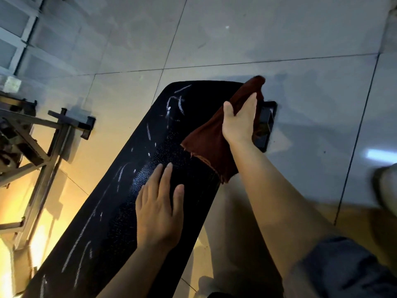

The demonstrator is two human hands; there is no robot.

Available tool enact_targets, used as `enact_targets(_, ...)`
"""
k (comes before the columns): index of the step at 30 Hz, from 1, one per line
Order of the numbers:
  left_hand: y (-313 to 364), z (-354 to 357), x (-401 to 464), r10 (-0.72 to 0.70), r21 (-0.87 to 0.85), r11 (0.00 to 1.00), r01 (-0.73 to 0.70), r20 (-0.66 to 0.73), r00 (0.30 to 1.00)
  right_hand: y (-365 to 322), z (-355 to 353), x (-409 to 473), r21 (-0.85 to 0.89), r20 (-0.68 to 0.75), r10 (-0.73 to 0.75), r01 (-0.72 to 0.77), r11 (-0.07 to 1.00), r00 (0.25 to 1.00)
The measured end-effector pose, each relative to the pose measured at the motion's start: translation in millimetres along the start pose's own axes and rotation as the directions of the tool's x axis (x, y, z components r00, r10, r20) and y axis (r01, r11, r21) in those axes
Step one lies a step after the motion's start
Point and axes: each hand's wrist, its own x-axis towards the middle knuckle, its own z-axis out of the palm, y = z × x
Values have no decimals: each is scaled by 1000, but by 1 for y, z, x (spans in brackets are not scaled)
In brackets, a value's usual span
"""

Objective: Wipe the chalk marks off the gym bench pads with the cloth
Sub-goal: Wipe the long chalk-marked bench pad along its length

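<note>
On the chalk-marked bench pad (pixel 120 211), left hand (pixel 158 214) rests flat, fingers straight; right hand (pixel 240 119) grips the cloth (pixel 210 145).

One black bench pad (pixel 120 211), bearing many white chalk marks (pixel 174 104), too scattered for me to count. One dark red cloth (pixel 210 143). Two hands, mine: left hand (pixel 159 211), right hand (pixel 240 119). One metal frame (pixel 43 147).
</note>
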Motion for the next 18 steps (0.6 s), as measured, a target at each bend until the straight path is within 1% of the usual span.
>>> enact_targets(3, -2, 2, 1, 8, -35, 999, -9, -39, 999, 12, 6, -33, 3, 0, -39, 39, 999, 999)
enact_targets(7, -4, 5, 2, 23, -16, 1000, -24, -59, 998, 32, 20, -87, 28, -39, -146, 147, 989, 989)
enact_targets(12, -5, 5, 1, 13, -16, 1000, -14, -53, 998, 31, 22, -98, 6, -41, -110, 110, 994, 993)
enact_targets(15, -4, 5, 2, 3, -23, 1000, -5, -63, 998, 21, 17, -77, -63, -37, -109, 106, 992, 993)
enact_targets(18, -6, 5, 3, 4, -10, 1000, -5, -67, 998, 9, 9, -47, -106, -4, -34, 34, 994, 999)
